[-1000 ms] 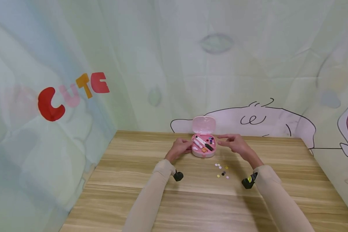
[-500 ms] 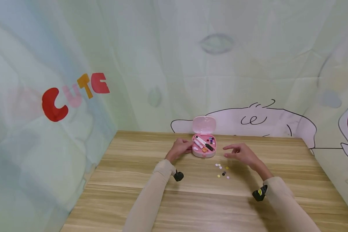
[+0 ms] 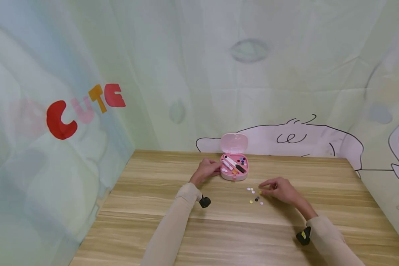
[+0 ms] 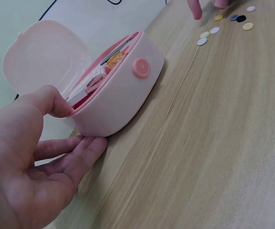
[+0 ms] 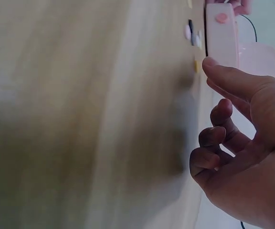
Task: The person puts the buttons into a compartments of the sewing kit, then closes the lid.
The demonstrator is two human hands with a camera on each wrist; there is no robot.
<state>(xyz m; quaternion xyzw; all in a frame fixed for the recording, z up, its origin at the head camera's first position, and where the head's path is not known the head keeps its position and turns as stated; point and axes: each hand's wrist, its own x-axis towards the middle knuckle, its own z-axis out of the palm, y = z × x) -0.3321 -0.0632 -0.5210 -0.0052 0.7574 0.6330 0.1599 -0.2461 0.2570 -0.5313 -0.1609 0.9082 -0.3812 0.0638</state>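
A pink sewing box [image 3: 234, 178] stands at the back of the table, its clear pink lid [image 3: 234, 143] raised. My left hand [image 3: 206, 170] holds the box at its left side; in the left wrist view the thumb [image 4: 61, 107] is hooked on the rim and the fingers [image 4: 87, 150] lie against the wall low down. To the right, my right hand [image 3: 280, 190] hovers by a scatter of small buttons, thumb and index finger apart. Its fingertips are right at a yellow button [image 3: 261, 192]. In the right wrist view the other fingers [image 5: 211, 160] are loosely bent.
Several white, pale yellow, pink and dark buttons [image 3: 252, 192] lie in front of the box. Inside the box are a white tool with a black end [image 3: 239, 168], an orange item [image 3: 234, 171] and small coloured pieces. A printed curtain [image 3: 186, 74] rises behind the wooden table [image 3: 219, 236].
My right hand has moved away from the box's right side, toward me and down to the loose buttons. The left hand has stayed at the box.
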